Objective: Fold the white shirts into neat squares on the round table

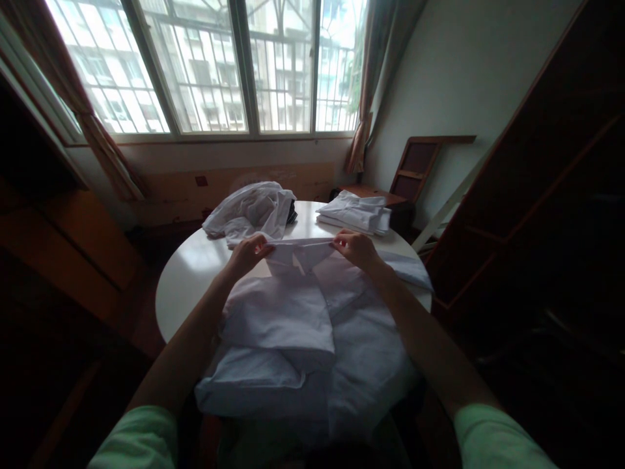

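A white collared shirt [283,312] lies spread over the near half of the round table, its lower part hanging past the front edge. My left hand [249,253] pinches the left end of its collar, and my right hand [358,249] pinches the right end. Between them the collar is stretched level, lifted a little off the tabletop. One side of the shirt is folded inward over the middle. On the right, a sleeve reaches toward the table's edge. The fingertips of both hands are closed on the cloth.
The white round table [180,293] also bears a crumpled heap of white cloth [251,208] at the back left and a stack of folded white shirts [354,212] at the back right. Behind stands a barred window [205,71]; a dark wooden cabinet [527,176] rises on the right.
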Demonstrator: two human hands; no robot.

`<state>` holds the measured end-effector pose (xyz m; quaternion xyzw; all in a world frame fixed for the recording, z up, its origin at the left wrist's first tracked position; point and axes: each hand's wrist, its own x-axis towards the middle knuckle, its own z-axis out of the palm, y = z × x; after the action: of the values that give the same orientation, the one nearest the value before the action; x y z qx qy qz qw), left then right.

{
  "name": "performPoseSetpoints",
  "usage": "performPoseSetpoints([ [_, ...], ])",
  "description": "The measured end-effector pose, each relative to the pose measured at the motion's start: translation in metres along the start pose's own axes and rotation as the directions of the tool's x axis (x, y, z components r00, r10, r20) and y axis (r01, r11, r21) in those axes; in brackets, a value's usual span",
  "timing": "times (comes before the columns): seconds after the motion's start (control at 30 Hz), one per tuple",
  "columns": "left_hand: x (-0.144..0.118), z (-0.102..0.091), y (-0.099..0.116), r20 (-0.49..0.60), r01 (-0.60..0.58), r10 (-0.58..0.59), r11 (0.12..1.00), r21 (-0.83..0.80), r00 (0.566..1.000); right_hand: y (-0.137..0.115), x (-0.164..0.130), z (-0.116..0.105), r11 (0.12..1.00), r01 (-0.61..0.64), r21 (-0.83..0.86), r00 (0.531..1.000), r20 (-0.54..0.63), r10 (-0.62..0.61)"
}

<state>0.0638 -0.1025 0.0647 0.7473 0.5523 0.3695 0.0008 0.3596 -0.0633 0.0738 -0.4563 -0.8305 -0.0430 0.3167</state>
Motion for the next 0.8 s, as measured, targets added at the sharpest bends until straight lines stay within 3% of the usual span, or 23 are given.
performPoseSetpoints([
  [0.23, 0.001, -0.001, 0.013, -0.035, 0.028, -0.026, 0.997, 0.067, 0.999, -0.003, 0.001, 0.002, 0.997, -0.076, -0.009, 0.987, -0.141, 0.074],
  [0.37, -0.001, 0.001, 0.017, -0.058, -0.020, 0.021, 1.000, 0.014, 0.998, -0.003, 0.001, 0.005, 0.995, -0.025, 0.095, 0.983, -0.177, 0.042],
  [0.6, -0.009, 0.008, 0.024, 0.053, -0.156, 0.158, 0.987, -0.037, 0.986, -0.004, 0.000, 0.012, 0.954, 0.162, 0.253, 0.983, -0.128, -0.133],
  [0.8, -0.007, 0.016, 0.021, 0.066, -0.154, 0.157, 0.987, -0.049, 0.985, -0.002, -0.004, 0.014, 0.973, 0.199, 0.115, 0.980, -0.028, -0.197],
])
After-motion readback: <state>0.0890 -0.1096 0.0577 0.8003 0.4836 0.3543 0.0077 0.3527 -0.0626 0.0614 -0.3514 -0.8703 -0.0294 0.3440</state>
